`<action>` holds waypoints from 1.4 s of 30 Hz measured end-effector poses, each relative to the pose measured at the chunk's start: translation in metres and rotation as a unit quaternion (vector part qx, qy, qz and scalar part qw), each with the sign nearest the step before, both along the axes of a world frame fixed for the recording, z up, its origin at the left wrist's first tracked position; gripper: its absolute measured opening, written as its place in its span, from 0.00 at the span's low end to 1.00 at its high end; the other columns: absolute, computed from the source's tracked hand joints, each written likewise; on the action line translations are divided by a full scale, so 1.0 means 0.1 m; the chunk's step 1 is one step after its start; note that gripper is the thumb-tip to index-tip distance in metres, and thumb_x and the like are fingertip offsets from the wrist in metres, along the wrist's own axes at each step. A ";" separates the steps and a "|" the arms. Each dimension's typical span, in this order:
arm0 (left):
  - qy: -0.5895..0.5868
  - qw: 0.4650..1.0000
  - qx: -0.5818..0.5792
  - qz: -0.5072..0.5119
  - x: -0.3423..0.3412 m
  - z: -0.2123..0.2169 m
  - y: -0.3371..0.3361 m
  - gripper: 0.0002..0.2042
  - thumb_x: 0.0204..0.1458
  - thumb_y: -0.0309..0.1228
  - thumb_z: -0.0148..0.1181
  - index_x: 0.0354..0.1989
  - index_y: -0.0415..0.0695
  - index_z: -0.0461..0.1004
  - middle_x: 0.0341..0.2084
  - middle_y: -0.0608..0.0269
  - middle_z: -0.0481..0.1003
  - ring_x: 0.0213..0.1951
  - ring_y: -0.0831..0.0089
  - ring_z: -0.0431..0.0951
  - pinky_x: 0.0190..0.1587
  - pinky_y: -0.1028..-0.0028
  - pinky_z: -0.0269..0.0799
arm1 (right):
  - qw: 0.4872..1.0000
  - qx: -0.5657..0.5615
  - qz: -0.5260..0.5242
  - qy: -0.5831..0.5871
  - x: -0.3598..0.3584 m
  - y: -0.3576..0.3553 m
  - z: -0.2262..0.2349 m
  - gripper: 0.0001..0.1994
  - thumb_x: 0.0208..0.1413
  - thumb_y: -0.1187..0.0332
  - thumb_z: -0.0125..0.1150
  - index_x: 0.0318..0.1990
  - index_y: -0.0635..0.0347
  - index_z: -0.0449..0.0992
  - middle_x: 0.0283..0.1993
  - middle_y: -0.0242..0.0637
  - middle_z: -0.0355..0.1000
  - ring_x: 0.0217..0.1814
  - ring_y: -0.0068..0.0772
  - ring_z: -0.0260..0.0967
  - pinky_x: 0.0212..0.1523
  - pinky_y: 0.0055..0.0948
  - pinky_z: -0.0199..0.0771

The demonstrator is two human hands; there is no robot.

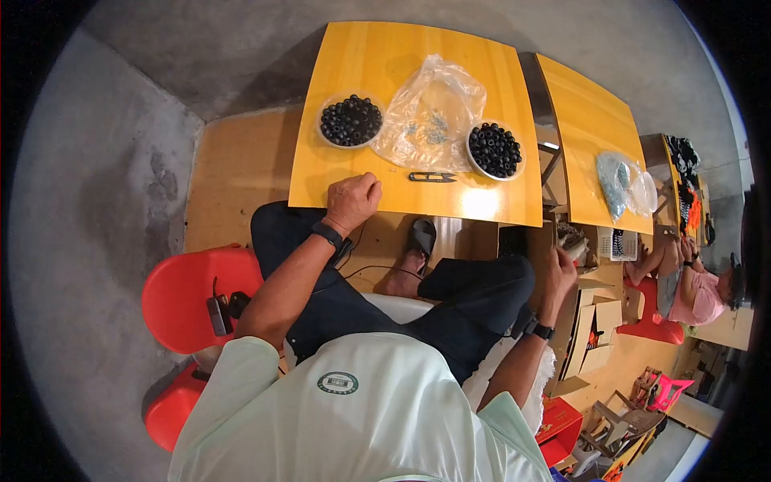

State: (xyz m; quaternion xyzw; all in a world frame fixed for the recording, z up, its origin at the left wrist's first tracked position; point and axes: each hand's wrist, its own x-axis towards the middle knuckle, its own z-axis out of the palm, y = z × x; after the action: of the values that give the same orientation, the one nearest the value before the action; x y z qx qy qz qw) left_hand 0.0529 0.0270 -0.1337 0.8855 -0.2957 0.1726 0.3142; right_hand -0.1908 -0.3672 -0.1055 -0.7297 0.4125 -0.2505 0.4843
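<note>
My left hand (pixel 353 201) rests at the near edge of the yellow wooden table (pixel 337 181), its fingers curled in; whatever is inside them, if anything, is hidden. Off the table's right corner, my right hand (pixel 560 273) is raised with bent, closed fingers, and I cannot make out anything in it. Thread snips (pixel 432 177) lie near the front edge, between the hands. Behind them is a clear plastic bag (pixel 418 104) with small pale bluish pieces in it. Black beads fill a round tub (pixel 351 120) on the left and a second tub (pixel 495 150) on the right.
Red chairs (pixel 189 293) stand at my left, one bearing a dark device. Another yellow table (pixel 590 120) at right holds bags (pixel 622 181). Open cardboard boxes (pixel 594 337) sit by my right arm. Farther right, a person in a pink shirt (pixel 697 297) sits working.
</note>
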 end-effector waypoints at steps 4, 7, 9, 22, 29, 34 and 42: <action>0.019 1.000 -0.002 -0.003 -0.02 0.07 -0.06 0.07 0.53 0.31 0.60 0.26 0.45 0.70 0.19 0.58 0.75 0.24 0.57 0.78 0.26 0.61 0.72 | 0.965 -0.037 0.260 -0.017 1.04 0.94 0.45 0.08 0.60 0.72 0.62 0.43 0.67 0.80 0.38 0.35 0.80 0.39 0.23 0.75 0.44 0.26 0.75; 0.021 1.000 -0.006 -0.005 0.01 0.02 -0.07 0.07 0.52 0.31 0.61 0.25 0.44 0.71 0.20 0.57 0.75 0.24 0.57 0.78 0.26 0.61 0.72 | 0.924 -0.055 0.377 -0.034 1.85 1.69 0.65 0.09 0.57 0.70 0.64 0.41 0.65 0.81 0.36 0.42 0.80 0.38 0.29 0.77 0.42 0.27 0.75; 0.015 1.000 -0.004 -0.002 0.01 -0.01 -0.05 0.07 0.52 0.31 0.62 0.25 0.44 0.72 0.20 0.56 0.76 0.24 0.57 0.79 0.26 0.62 0.73 | 0.920 -0.090 0.380 -0.024 2.35 2.05 0.72 0.10 0.53 0.68 0.66 0.40 0.63 0.81 0.35 0.44 0.79 0.39 0.37 0.78 0.42 0.32 0.76; 0.021 0.999 -0.021 -0.021 0.03 -0.04 0.00 0.07 0.52 0.31 0.62 0.27 0.44 0.72 0.19 0.57 0.74 0.24 0.56 0.78 0.26 0.61 0.73 | 0.837 -0.378 0.387 0.080 3.28 2.36 0.29 0.11 0.49 0.65 0.69 0.40 0.56 0.83 0.37 0.43 0.75 0.40 0.49 0.76 0.41 0.43 0.76; 0.014 1.000 -0.013 0.001 0.02 -0.04 -0.04 0.06 0.51 0.29 0.62 0.25 0.45 0.72 0.18 0.58 0.74 0.23 0.58 0.78 0.25 0.62 0.72 | 0.939 -0.069 0.306 -0.143 2.84 2.20 0.28 0.11 0.56 0.65 0.67 0.40 0.64 0.80 0.39 0.44 0.80 0.29 0.30 0.75 0.31 0.30 0.74; 0.008 1.000 -0.027 -0.002 0.01 0.00 -0.04 0.08 0.51 0.29 0.62 0.23 0.46 0.70 0.17 0.59 0.74 0.22 0.58 0.78 0.24 0.62 0.72 | 0.893 0.318 0.293 -0.124 2.00 2.04 0.21 0.12 0.62 0.65 0.61 0.45 0.66 0.77 0.37 0.34 0.76 0.31 0.21 0.68 0.33 0.23 0.70; 0.006 1.000 -0.016 -0.004 0.01 0.02 -0.06 0.07 0.51 0.29 0.63 0.24 0.44 0.73 0.17 0.58 0.75 0.22 0.58 0.77 0.25 0.63 0.71 | 0.745 0.581 0.266 -0.191 1.33 2.01 0.00 0.15 0.66 0.62 0.58 0.52 0.63 0.74 0.40 0.32 0.75 0.34 0.20 0.66 0.35 0.20 0.69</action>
State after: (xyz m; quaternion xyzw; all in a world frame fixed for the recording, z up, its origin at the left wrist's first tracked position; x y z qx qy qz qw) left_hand 0.0534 0.0208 -0.1321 0.8800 -0.2950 0.1708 0.3307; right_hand -0.0573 -0.1664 -0.1053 -0.3238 0.1664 0.0426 0.9304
